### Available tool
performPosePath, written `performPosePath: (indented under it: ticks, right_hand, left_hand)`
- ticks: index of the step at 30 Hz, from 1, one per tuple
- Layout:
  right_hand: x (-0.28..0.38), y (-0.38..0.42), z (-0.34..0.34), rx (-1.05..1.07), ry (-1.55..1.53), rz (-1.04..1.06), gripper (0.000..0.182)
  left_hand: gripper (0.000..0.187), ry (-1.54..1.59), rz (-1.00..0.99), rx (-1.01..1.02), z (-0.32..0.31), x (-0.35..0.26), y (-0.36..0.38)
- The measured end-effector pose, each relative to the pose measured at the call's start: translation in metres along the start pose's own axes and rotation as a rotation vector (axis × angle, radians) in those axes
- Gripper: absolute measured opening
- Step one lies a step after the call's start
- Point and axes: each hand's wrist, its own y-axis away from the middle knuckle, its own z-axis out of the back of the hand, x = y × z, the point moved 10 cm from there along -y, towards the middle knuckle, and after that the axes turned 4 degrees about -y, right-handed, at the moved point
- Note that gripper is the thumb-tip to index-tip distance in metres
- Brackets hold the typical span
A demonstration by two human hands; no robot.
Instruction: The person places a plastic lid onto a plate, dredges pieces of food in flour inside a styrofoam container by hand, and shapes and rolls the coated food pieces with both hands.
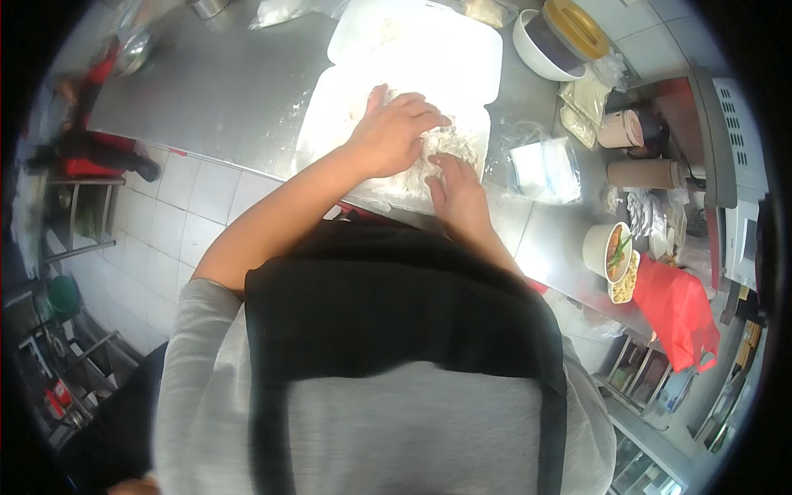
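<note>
A white container (pixel 310 124), washed out by glare, lies on the steel counter with white flour-like powder over its near part. My left hand (pixel 398 132) reaches across it, palm down, thumb and fingers apart, over the powder. Close to it on the right, my right hand (pixel 460 194) has its fingers stretched out and thumb apart, touching a clumpy, powder-coated mass (pixel 466 147). What this mass is, I cannot make out. Neither hand visibly grips anything.
The steel counter (pixel 231 82) carries a white bowl (pixel 528 54) at the back right and a clear plastic bag (pixel 546 169) beside the container. Further right stand a tub of food with green garnish (pixel 601 247), a red bag (pixel 678 309) and a white microwave-like appliance (pixel 747 231).
</note>
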Motion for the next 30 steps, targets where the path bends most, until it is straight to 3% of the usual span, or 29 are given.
performPosePath:
  ticks: [4, 8, 18, 21, 24, 27, 30]
  right_hand:
    - [-0.007, -0.005, 0.045, -0.135, 0.105, 0.022, 0.033]
    - [-0.029, -0.022, 0.058, -0.061, 0.411, -0.046, 0.033]
    - [-0.027, -0.004, 0.034, -0.007, 0.374, -0.037, 0.033]
    - [-0.025, -0.011, 0.047, -0.071, 0.327, -0.069, 0.037]
    - [-0.03, -0.008, 0.046, -0.066, 0.425, -0.051, 0.041]
    - [-0.034, -0.009, 0.045, -0.063, 0.426, -0.091, 0.041]
    - [-0.037, -0.027, 0.044, -0.084, 0.444, -0.014, 0.039]
  left_hand:
    - [0.035, -0.047, -0.045, 0.073, -0.008, -0.002, -0.024]
    - [0.027, -0.094, -0.031, 0.226, -0.022, -0.01, -0.041]
    - [0.026, -0.145, 0.063, 0.352, -0.041, -0.014, -0.046]
    - [0.03, 0.036, -0.105, 0.183, -0.032, -0.025, -0.051]
    - [0.034, 0.14, -0.367, 0.164, -0.044, -0.035, -0.059]
    - [0.038, 0.049, -0.369, 0.577, -0.064, -0.038, -0.07]
    - [0.039, -0.157, -0.365, 0.631, -0.057, -0.029, -0.078]
